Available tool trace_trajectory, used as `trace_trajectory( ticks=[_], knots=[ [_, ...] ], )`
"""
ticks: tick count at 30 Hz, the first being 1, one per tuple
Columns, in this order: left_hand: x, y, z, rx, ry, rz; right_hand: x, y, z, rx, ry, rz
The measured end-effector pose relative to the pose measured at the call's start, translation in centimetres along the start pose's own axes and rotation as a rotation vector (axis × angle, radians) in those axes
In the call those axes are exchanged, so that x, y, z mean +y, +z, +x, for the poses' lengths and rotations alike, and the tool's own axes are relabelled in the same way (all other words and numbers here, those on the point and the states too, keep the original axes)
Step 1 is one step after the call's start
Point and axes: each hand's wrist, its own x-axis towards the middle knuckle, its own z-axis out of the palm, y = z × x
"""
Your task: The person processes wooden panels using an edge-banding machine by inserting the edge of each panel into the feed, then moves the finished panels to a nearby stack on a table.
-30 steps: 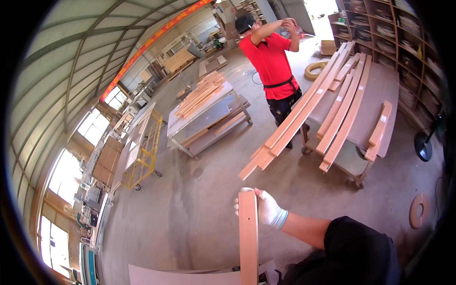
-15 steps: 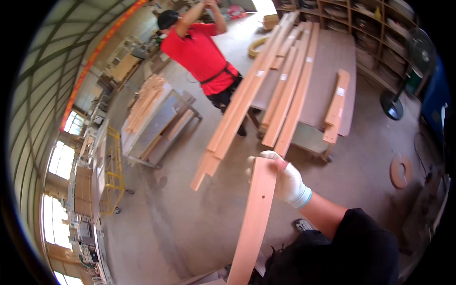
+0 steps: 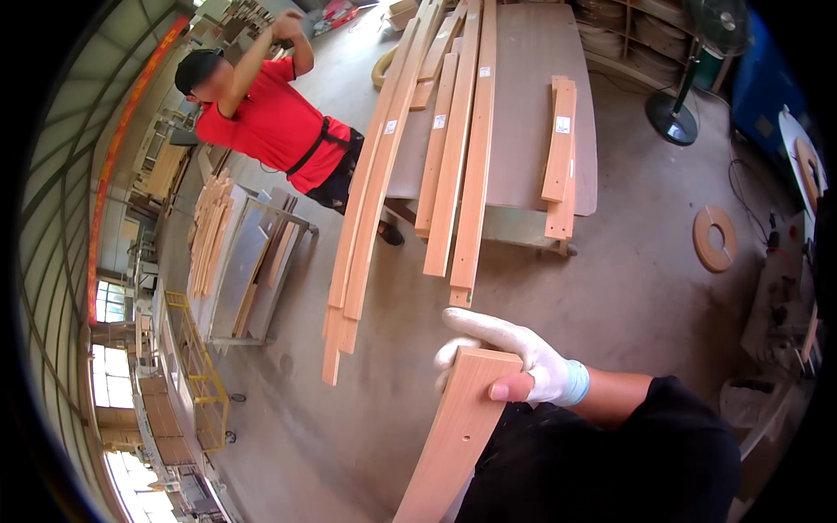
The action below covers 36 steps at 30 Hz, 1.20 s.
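My right hand (image 3: 526,357), in a white glove with a pale blue cuff and a bare thumb tip, grips the upper end of a wooden board (image 3: 453,440). The thumb presses on the board's near face, the index finger stretches past its end, and the other fingers are behind it. A small hole shows in the face; the lower end runs out of the picture. Just beyond my hand, long wooden strips (image 3: 449,174) with white labels lie on a table (image 3: 532,105) and overhang its near edge. My left hand is out of sight.
Two short boards (image 3: 561,157) rest on the table's right side. A co-worker in a red shirt (image 3: 270,122) stands left of the table, arms raised. Further left are a loaded cart (image 3: 253,261) and a yellow frame (image 3: 196,375). A floor fan (image 3: 671,118) and a coil (image 3: 715,238) are right.
My view has turned, so the table and co-worker sit further left in the picture. My right hand appears lower with the board, its index finger now extended.
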Motion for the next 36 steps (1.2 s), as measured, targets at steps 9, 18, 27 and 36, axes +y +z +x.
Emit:
trace_trajectory(
  ticks=[9,18,27,36],
  knots=[
    [12.4,2.2,16.0,0.032,0.299,-0.044,4.2,-9.4,10.6,0.569,-0.051,0.146],
    [43.4,3.5,30.1,-0.316,0.631,-0.598,19.3,-9.9,12.6,0.889,0.435,0.261],
    [56.9,-0.2,34.2,-0.384,0.687,-0.671,12.6,-15.9,18.2,0.82,0.413,0.002],
    [47.7,13.0,25.6,-0.679,-0.06,-1.412,1.1,-27.8,25.6,0.83,0.34,0.053]
  ],
)
